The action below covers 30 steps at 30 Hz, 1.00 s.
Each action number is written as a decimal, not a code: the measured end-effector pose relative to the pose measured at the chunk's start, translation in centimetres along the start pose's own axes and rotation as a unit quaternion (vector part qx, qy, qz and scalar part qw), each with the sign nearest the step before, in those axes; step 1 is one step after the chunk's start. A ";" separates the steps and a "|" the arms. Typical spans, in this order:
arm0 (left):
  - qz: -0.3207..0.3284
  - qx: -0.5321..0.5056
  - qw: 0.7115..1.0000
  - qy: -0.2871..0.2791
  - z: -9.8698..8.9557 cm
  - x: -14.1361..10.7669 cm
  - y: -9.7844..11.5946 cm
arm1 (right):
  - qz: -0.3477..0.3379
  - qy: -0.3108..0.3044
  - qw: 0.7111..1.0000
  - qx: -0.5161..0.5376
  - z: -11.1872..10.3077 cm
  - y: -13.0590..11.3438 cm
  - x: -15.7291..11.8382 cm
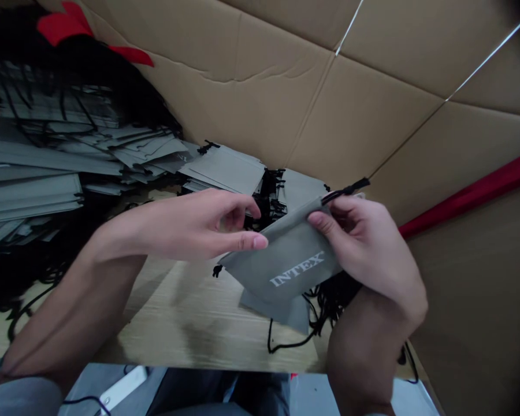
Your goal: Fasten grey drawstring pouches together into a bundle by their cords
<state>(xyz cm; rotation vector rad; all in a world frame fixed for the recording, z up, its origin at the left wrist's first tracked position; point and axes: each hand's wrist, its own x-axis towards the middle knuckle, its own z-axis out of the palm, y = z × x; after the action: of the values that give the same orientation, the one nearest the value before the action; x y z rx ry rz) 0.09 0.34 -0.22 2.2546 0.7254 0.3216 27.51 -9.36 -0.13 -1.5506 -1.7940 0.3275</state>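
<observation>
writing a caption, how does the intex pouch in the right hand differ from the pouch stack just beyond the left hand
The INTEX pouch is held tilted in the right hand, while the pouch stack lies roughly flat. The INTEX pouch shows white lettering; the pouch stack's top face looks plain. Both are gray with black cords.

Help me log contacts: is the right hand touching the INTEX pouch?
Touching: head view shows the right hand pinching the INTEX pouch, thumb on its front.
</observation>
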 end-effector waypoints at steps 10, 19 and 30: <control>-0.007 -0.160 0.981 -0.108 -0.9 1.4 -1.8 | 0.082 0.026 0.994 0.059 -0.4 2.8 1.9; 0.012 -0.142 0.984 -0.107 -0.7 1.5 -2.4 | 0.077 0.031 0.995 0.063 -0.2 2.6 1.9; 0.002 -0.130 0.983 -0.126 -0.7 1.4 -2.2 | 0.077 0.037 0.995 0.042 0.0 2.9 2.1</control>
<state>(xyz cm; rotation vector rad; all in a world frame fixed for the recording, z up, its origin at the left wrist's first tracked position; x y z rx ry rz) 0.07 2.85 -1.23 2.0016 0.5141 0.1201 29.68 -6.76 -1.15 -1.6232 -1.5877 0.4088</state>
